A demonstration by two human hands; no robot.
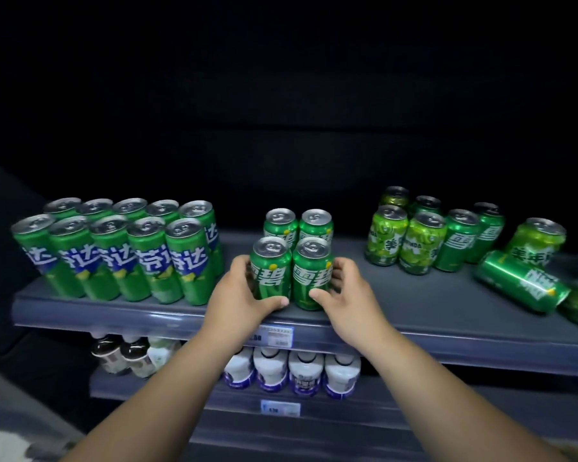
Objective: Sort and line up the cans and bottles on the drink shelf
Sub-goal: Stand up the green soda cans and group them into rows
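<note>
The left hand [244, 295] and the right hand [346, 290] are curling their fingers round the front pair of Sprite cans [270, 271] in the middle of the grey shelf [414, 295], and pressing evenly inward should be keeping them upright and aligned.

The grey shelf [414, 295] is carrying three clusters of green cans. At nine o'clock, ten tall cans [114, 258] are standing in two touching rows. In the middle, four Sprite cans [309, 258] are standing in a tight square near the front edge. At three o'clock, lime cans [386, 241] and darker cans [457, 245] are standing bunched and mixed. At four o'clock, a fallen can [521, 281] is lying on its side, with a lone lime can [534, 243] sitting just behind it. At six o'clock, a lower shelf [414, 395] is holding white bottles [306, 371].
</note>
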